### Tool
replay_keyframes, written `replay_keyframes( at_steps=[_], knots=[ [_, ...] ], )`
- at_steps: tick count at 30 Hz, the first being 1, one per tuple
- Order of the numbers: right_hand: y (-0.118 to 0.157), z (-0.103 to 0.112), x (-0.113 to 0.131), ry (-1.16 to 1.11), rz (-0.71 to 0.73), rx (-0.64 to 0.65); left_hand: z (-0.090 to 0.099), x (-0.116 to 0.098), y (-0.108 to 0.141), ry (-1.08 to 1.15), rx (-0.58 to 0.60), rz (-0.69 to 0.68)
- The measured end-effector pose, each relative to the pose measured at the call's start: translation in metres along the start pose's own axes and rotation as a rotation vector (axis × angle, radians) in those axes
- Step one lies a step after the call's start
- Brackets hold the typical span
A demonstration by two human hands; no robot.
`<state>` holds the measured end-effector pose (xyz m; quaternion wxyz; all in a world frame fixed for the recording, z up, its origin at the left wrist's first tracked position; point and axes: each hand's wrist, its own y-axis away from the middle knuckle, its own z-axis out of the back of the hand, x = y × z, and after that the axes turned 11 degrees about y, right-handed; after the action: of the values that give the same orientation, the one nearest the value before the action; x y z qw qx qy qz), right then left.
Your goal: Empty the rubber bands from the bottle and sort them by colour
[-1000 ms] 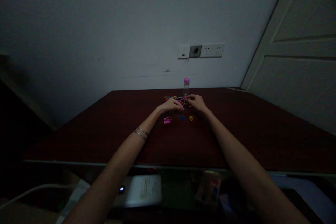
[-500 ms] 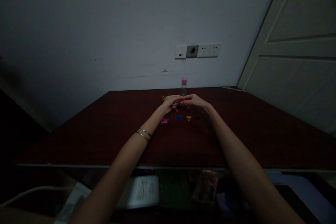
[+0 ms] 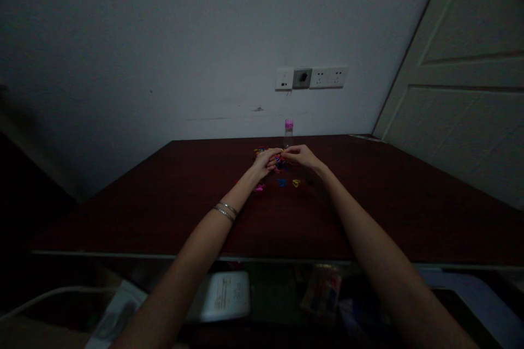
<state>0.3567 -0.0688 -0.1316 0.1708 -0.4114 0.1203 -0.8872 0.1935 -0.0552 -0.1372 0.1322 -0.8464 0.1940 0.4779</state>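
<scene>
Over a pile of small coloured loop-like pieces (image 3: 279,161), my two hands meet at their fingertips. My left hand (image 3: 266,160) is closed, its fingers curled and its thumb side toward the right. Thumb and fingers of my right hand (image 3: 302,156) are pinched together against the left fingertips. A yellowish speck shows where they meet, too small to name. Nearer me lie sorted pieces: a pink group (image 3: 260,188), a blue group (image 3: 281,182) and a yellow group (image 3: 296,182). A clear bottle with a pink cap (image 3: 289,124) stands upright just behind my hands.
The dark red table (image 3: 164,207) reaches back to the wall, which carries a row of sockets (image 3: 328,77). Below its front edge, an open shelf holds a white box-like object (image 3: 225,297) and a clear packet (image 3: 322,292). A white door (image 3: 458,98) is on the right.
The fingers have shifted slightly where they meet, and more of the coloured pile shows between my hands. The whole view has moved a little. The bottle and sorted groups stay in place.
</scene>
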Motion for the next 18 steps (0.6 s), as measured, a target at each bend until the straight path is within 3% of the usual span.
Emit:
replay_keyframes(
  at_steps=[9,18],
  knots=[
    [0.004,0.008,-0.002,-0.009,-0.092,-0.034,0.013,0.005,0.0,-0.305,-0.144,-0.148],
    [0.01,0.019,-0.002,0.012,-0.095,0.104,0.014,-0.002,0.004,-0.463,-0.148,-0.174]
  ],
)
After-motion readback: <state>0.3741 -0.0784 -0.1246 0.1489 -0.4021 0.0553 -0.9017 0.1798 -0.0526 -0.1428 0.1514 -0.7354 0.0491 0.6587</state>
